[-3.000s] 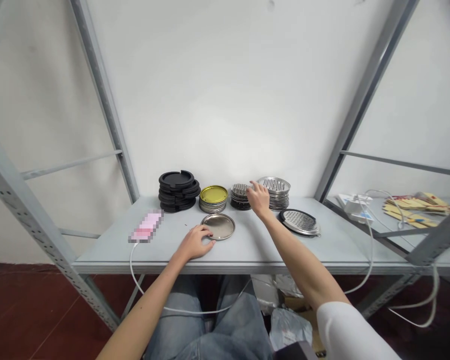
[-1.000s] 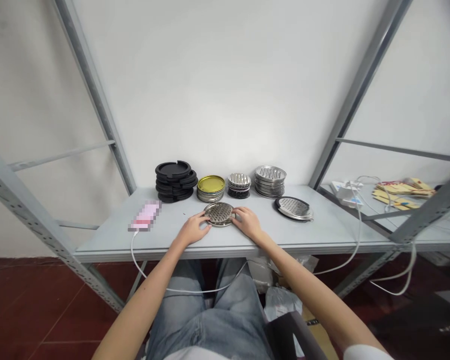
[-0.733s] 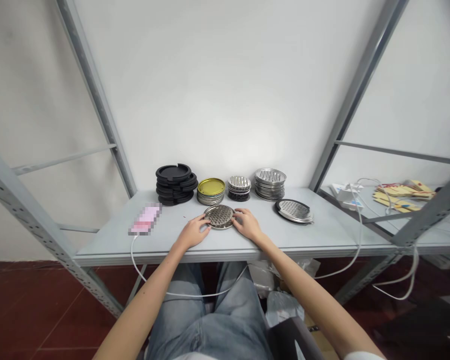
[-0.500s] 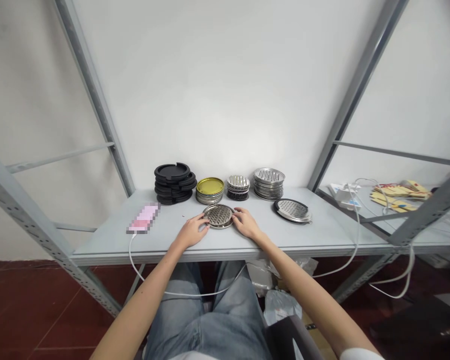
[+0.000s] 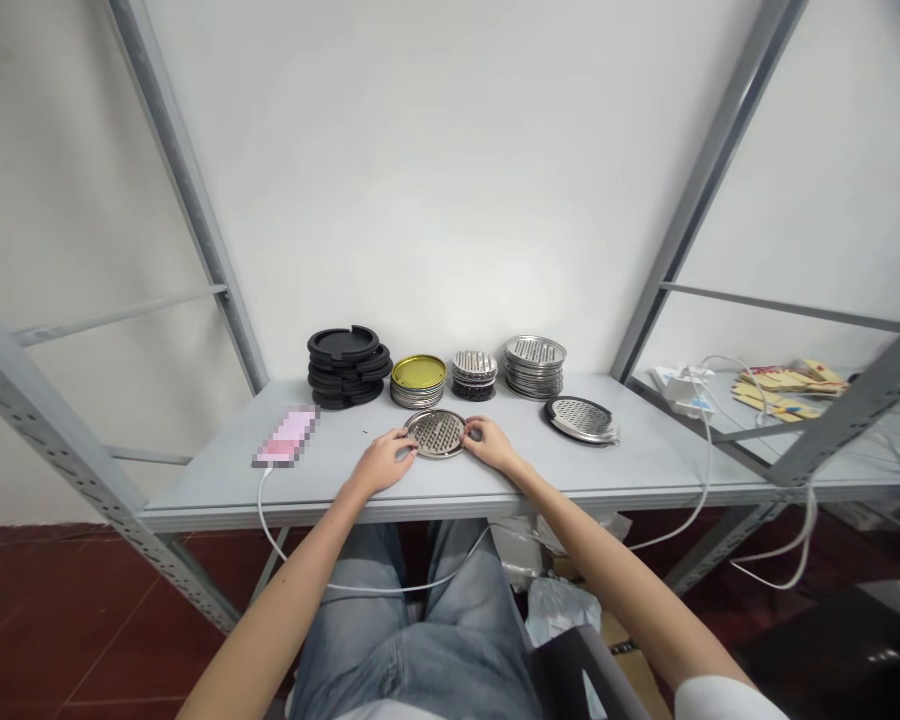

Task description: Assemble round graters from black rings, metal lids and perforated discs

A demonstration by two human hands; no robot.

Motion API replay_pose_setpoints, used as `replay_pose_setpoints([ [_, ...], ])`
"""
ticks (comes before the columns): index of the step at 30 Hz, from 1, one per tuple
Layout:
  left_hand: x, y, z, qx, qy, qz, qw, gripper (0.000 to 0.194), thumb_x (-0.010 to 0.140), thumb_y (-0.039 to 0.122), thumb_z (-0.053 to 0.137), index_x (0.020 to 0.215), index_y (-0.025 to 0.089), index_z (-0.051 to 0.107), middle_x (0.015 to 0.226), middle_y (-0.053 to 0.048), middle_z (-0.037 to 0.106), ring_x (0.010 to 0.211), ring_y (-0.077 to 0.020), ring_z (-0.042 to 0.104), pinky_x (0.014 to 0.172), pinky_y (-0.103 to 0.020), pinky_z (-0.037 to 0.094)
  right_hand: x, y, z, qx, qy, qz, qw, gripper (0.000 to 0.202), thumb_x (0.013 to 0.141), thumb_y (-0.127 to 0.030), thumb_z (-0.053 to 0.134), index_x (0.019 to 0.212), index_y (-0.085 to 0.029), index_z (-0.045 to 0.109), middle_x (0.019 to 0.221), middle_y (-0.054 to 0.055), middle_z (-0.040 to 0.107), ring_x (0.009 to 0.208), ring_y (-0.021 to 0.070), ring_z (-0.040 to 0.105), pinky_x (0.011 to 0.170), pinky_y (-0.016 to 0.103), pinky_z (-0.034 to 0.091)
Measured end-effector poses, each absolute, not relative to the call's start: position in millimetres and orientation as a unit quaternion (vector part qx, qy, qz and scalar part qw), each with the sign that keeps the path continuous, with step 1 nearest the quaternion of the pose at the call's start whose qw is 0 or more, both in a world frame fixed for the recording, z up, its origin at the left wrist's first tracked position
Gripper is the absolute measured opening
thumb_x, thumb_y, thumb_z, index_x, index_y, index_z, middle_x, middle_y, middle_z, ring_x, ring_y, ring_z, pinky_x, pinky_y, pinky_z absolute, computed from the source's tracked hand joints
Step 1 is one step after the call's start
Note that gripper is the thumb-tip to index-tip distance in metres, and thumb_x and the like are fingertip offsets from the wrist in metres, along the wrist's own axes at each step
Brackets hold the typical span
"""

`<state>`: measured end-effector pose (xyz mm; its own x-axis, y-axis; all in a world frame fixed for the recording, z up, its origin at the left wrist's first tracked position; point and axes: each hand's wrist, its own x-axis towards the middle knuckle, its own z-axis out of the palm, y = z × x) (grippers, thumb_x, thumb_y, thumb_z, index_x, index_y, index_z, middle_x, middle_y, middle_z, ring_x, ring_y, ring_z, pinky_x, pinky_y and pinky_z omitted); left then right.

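A round metal disc (image 5: 436,433) with a perforated, grater-like face lies on the table in front of me. My left hand (image 5: 385,461) grips its left rim between thumb and fingers. At the right rim, my right hand (image 5: 489,443) pinches the edge, fingers bent. Behind the disc stand a stack of black rings (image 5: 347,368), a stack topped by a yellow-green plate (image 5: 418,374), a small stack of silver grater discs (image 5: 474,371) and a taller stack of larger silver discs (image 5: 535,362). Right of my hands lies a silver grater disc (image 5: 583,418) partly edged in black.
A pixelated pink phone (image 5: 288,437) with a white cable (image 5: 270,530) lies at the left of the grey table (image 5: 225,480). Metal shelf posts (image 5: 187,200) flank it. Yellow pieces (image 5: 784,390) and white adapters (image 5: 682,390) sit on the right-hand surface.
The fingers of my right hand have drawn in and bent more at the disc's right edge. My left hand has hardly moved. The view has shifted slightly.
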<state>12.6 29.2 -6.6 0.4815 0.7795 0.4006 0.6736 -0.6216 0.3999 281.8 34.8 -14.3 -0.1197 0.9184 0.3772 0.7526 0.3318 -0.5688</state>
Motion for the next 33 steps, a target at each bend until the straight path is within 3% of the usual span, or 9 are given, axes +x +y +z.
replay_pose_setpoints([
  [6, 13.5, 28.7, -5.9, 0.861, 0.422, 0.273, 0.080, 0.029, 0.089, 0.031, 0.052, 0.110, 0.025, 0.071, 0.129, -0.008, 0.059, 0.115, -0.0252, 0.059, 0.101, -0.039, 0.046, 279.1, 29.1, -14.0, -0.592, -0.721, 0.091, 0.347, 0.023, 0.082, -0.035, 0.060, 0.083, -0.016, 0.073, 0.125, 0.014, 0.058, 0.115, 0.0243, 0.055, 0.102, 0.034, 0.039],
  [27, 14.6, 28.4, -5.7, 0.858, 0.426, 0.276, 0.078, 0.029, 0.090, 0.033, 0.049, 0.106, 0.026, 0.072, 0.124, -0.007, 0.060, 0.111, -0.0243, 0.060, 0.098, -0.038, 0.047, 275.3, 19.5, -6.6, -0.584, -0.739, 0.034, 0.334, 0.025, 0.084, -0.033, 0.057, 0.086, -0.016, 0.075, 0.127, 0.012, 0.058, 0.116, 0.0230, 0.054, 0.101, 0.032, 0.040],
  [33, 14.6, 26.6, -5.6, 0.855, 0.426, 0.286, 0.076, 0.029, 0.089, 0.034, 0.052, 0.106, 0.026, 0.073, 0.123, -0.007, 0.061, 0.109, -0.0240, 0.061, 0.099, -0.038, 0.048, 277.4, 21.0, -8.4, -0.580, -0.746, 0.044, 0.324, 0.028, 0.085, -0.033, 0.056, 0.096, -0.015, 0.074, 0.131, 0.013, 0.056, 0.120, 0.0231, 0.052, 0.104, 0.032, 0.038],
])
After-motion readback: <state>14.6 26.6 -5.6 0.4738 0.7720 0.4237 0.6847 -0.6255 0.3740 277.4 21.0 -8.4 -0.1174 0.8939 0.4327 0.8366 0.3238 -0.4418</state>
